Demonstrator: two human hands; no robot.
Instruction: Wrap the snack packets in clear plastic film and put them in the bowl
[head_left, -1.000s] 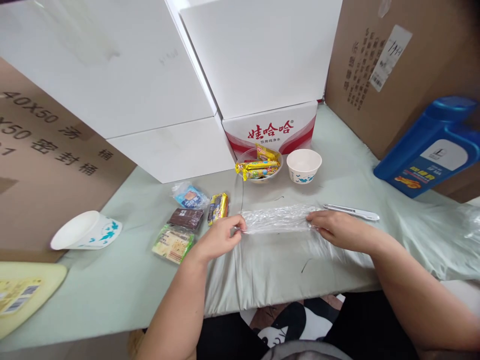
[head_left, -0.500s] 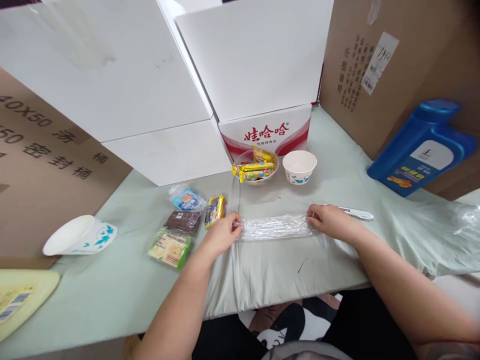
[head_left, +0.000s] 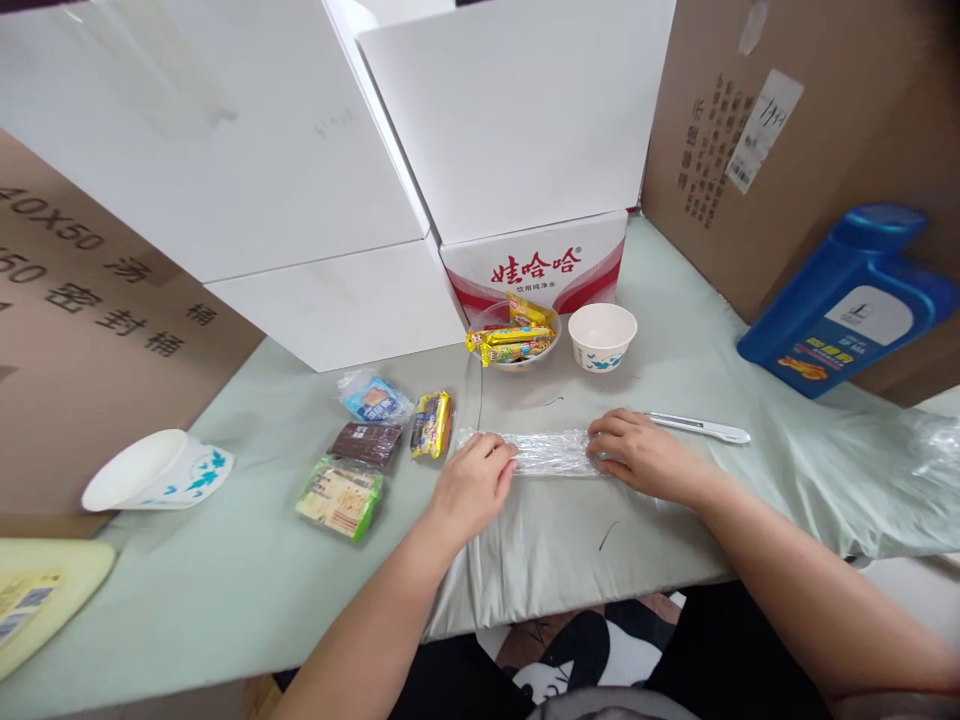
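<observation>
A folded strip of clear plastic wrap [head_left: 551,452] lies on the pale green table cover [head_left: 225,590] in front of me. My left hand [head_left: 472,488] rests on the strip's left part with curled fingers pressing it down. My right hand [head_left: 637,458] lies over the strip's right end, fingers bent onto the film. Both hands are close together, with only a short stretch of wrap showing between them. A white pen-like tool [head_left: 701,429] lies just beyond my right hand.
Several snack packets [head_left: 375,440] lie left of the wrap. A clear bowl of yellow snacks [head_left: 514,338] and a white paper bowl [head_left: 602,336] stand behind. A tipped paper bowl [head_left: 154,470] is at left, a blue jug [head_left: 851,300] at right. White and brown boxes [head_left: 300,180] ring the table.
Both hands have slid inward along the wrap, toward each other, so less of the strip shows between them. The strip looks shorter.
</observation>
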